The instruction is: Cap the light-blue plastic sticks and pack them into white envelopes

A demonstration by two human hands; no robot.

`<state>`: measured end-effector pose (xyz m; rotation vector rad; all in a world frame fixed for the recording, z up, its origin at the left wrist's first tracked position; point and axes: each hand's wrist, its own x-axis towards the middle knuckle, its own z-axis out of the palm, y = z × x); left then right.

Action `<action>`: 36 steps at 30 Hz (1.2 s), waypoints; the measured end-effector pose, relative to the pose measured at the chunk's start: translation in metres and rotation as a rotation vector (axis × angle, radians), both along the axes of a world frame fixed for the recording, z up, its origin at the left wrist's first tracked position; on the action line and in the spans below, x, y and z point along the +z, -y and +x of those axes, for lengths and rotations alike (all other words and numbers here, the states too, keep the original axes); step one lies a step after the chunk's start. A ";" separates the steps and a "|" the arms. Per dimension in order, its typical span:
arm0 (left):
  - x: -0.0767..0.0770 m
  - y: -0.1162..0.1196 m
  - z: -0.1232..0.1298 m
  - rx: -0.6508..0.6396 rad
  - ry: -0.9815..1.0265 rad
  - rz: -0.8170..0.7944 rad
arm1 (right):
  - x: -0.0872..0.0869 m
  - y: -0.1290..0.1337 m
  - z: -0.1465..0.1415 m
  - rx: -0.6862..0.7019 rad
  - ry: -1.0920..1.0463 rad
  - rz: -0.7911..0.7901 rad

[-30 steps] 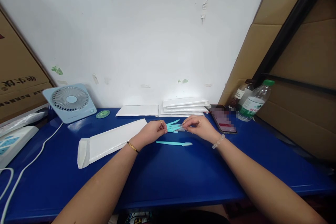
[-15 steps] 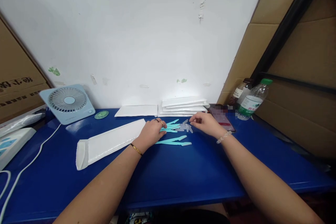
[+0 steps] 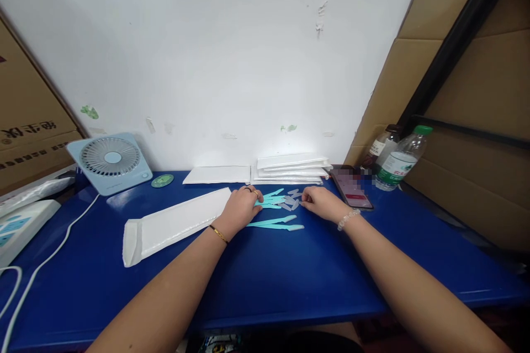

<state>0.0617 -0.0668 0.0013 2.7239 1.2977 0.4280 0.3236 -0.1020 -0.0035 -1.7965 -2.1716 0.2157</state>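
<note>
My left hand (image 3: 244,206) rests on a bunch of turquoise plastic sticks (image 3: 273,199), its fingers closed around their left ends. Two more turquoise sticks (image 3: 275,224) lie just below, nearer the table's front. My right hand (image 3: 318,200) is at the right edge of a small pile of translucent caps (image 3: 291,200), thumb and fingertips pinched together; what they hold, if anything, is too small to make out. A white padded envelope (image 3: 178,226) lies slantwise to the left of my left hand, its flap end toward the left.
Stacked white envelopes (image 3: 290,168) lie against the wall. A blue fan (image 3: 112,162), a green disc (image 3: 162,181) and a white power strip (image 3: 25,226) are at left. A phone (image 3: 351,190) and two bottles (image 3: 399,162) stand or lie at right on the blue table (image 3: 269,281).
My right hand has shifted slightly at the caps, and some caps beside its fingertips lie differently. My left hand stays on the sticks. The whole view has moved a little.
</note>
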 end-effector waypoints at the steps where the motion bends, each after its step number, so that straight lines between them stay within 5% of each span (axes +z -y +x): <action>1: 0.000 0.000 0.000 -0.004 -0.014 0.003 | 0.001 0.000 0.002 0.003 -0.013 0.004; 9: 0.006 0.003 0.003 -0.025 -0.083 0.099 | 0.011 0.001 0.003 0.097 -0.455 0.048; 16: 0.012 0.007 0.000 -0.015 0.158 -0.049 | 0.007 0.003 -0.007 0.139 -0.884 -0.155; 22: 0.009 0.007 0.000 -0.023 0.215 -0.113 | 0.013 0.003 -0.006 0.090 -0.864 -0.122; 30: 0.009 0.011 0.003 -0.102 0.274 -0.221 | 0.009 0.009 -0.024 0.101 -0.698 0.186; 36: 0.008 0.014 0.006 -0.121 0.336 -0.316 | 0.014 0.016 -0.037 0.138 -0.629 0.215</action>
